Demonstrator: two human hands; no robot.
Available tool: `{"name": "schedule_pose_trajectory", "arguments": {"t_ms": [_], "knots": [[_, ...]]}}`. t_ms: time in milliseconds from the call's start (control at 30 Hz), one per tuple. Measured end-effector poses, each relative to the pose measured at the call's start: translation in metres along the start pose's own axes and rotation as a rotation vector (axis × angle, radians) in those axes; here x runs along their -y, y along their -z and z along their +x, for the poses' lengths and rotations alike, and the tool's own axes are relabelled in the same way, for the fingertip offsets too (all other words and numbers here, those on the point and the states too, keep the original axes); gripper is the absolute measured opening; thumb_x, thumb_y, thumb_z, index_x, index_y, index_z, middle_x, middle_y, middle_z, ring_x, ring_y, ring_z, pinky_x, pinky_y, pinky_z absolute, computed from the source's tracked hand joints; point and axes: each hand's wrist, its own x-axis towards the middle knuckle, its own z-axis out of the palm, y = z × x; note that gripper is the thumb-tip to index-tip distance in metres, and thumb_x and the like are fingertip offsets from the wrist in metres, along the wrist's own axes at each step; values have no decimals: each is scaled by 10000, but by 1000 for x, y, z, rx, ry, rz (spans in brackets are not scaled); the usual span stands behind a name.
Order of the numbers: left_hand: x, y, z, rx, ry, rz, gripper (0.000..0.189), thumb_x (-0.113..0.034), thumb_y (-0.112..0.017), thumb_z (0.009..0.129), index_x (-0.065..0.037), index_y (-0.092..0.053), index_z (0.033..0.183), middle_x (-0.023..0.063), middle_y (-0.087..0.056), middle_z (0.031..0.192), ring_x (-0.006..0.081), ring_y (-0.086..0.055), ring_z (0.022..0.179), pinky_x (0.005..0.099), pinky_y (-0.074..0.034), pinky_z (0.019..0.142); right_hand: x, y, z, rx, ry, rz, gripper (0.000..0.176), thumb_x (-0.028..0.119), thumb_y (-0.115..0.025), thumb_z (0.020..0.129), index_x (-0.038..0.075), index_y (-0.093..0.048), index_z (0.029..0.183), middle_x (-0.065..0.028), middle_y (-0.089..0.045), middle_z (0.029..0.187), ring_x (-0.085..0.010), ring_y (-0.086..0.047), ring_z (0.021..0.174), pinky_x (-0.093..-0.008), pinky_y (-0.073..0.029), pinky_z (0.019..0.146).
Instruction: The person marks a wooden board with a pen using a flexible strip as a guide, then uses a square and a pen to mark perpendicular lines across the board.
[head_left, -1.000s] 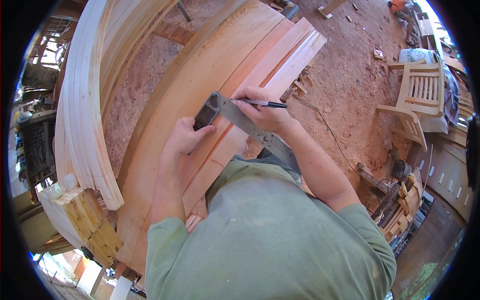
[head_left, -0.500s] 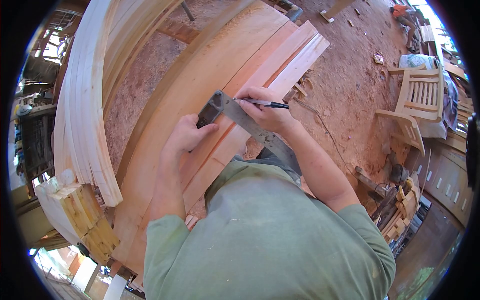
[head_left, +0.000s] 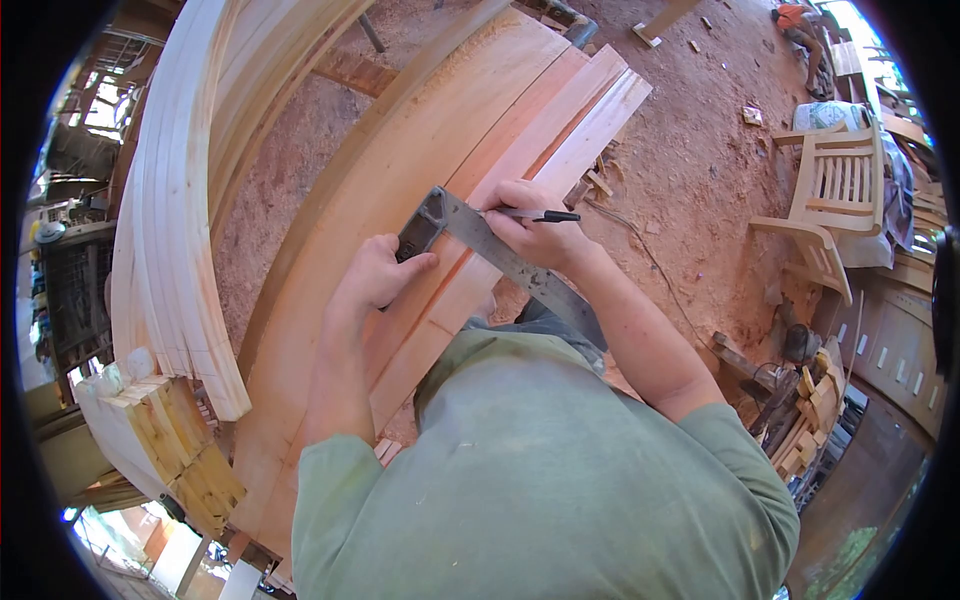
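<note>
A metal try square (head_left: 520, 265) lies across pale wooden strips (head_left: 600, 75) beside a wide curved plank (head_left: 420, 130). My left hand (head_left: 370, 275) grips the dark stock of the square, its thumb along the near side. Pinched in my right hand (head_left: 540, 240) is a black-and-white pen (head_left: 538, 214), its tip by the blade's far edge, close to the stock. The fingers partly hide the tip. Below my right wrist, the blade reaches down toward my lap.
Stacked curved boards (head_left: 170, 200) stand on the left, with a thick wooden block (head_left: 160, 440) below them. A slatted wooden chair (head_left: 838, 185) is at right, near wood scraps (head_left: 805, 420). Another person (head_left: 800, 35) sits far off at upper right. A cord (head_left: 645, 245) crosses the dirt floor.
My right hand and the pen have shifted slightly along the blade, away from the stock and toward my body. My left hand keeps its hold on the square. The view has tilted a little.
</note>
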Motion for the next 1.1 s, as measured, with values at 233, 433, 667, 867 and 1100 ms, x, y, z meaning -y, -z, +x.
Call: {"name": "schedule_pose_trajectory", "arguments": {"t_ms": [233,433,667,867,1100], "knots": [[-2,0,-2,-16,-17,-2,535,-440,-808,791,76,-679,848,186,-683,717,240,-692,671,384,-533,603,-2,-5,3,-57,56,72,67,61,-639,845,14,-665,885,-164,-665,802,-314,-672,777,-397,-529,684],[-6,1,-4,2,-12,-35,530,-422,-799,806,88,-684,891,195,-692,748,243,-696,664,393,-535,568,1,-7,6,-35,-64,178,87,67,-602,844,4,-652,874,-185,-653,788,-316,-662,745,-390,-522,670],[-8,2,-4,5,-9,-20,533,-414,-795,815,97,-690,920,210,-699,761,263,-710,674,399,-545,569,1,-5,8,43,-148,94,112,75,-604,863,-11,-665,902,-161,-677,794,-250,-666,736,-357,-520,671],[-3,-1,-2,-34,-44,-17,550,-417,-807,805,100,-698,957,229,-714,800,285,-725,730,406,-558,628,4,3,7,67,-190,77,110,95,-625,882,-11,-653,872,-111,-668,770,-159,-626,721,-324,-506,660],[4,-9,2,-84,-43,-107,539,-419,-822,771,81,-718,944,205,-724,809,245,-716,766,387,-543,661,-10,-8,22,29,-82,19,166,146,-650,924,-17,-663,953,-103,-671,786,-158,-647,755,-327,-514,675]]}}
